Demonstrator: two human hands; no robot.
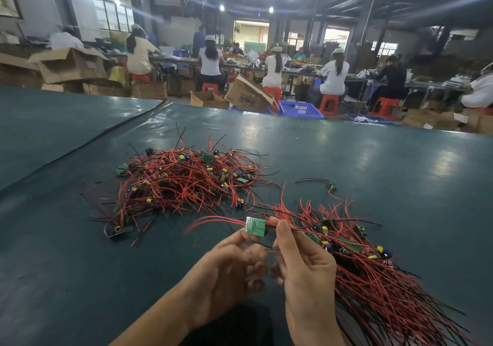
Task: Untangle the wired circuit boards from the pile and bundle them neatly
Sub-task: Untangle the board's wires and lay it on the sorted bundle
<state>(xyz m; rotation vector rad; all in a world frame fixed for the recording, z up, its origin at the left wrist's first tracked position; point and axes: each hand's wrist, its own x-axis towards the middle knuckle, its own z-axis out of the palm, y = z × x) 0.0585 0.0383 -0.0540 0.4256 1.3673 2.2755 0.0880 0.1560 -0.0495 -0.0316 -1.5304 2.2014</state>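
Left hand (232, 263) and right hand (301, 263) pinch a wired board (255, 226) over green matting (346, 153), workers (210, 60) beyond.

Your surface (360, 153) is dark teal. The pile (184, 183) and the bundle (373, 279) show red wires, some black, with yellow and blue parts. The circuit board (255, 226) before you is green. The crate (300, 109) behind is blue.

Left hand (229, 263) holds circuit board (255, 226); right hand (304, 265) pinches its wires (300, 229).
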